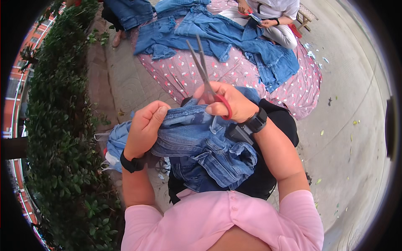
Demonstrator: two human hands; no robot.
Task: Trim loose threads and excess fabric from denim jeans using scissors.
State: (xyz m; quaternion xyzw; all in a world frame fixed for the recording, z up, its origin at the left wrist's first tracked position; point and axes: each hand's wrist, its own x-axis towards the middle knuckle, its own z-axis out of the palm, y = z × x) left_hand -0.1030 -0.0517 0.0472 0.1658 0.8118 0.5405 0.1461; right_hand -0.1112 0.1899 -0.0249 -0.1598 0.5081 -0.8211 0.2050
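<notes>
Two hands work on a bunched denim garment on the lap: the left hand grips its fold, the right hand holds red-handled scissors, blades slightly apart. Beyond, denim pieces lie on a pink patterned sheet; a hedge stands left.

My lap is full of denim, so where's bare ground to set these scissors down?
Bare pavement lies on your right, between the pink patterned sheet and your knee, dotted only with small scraps. A narrow paved strip runs between the hedge and the sheet. The sheet's far half is crowded with denim pieces.
</notes>
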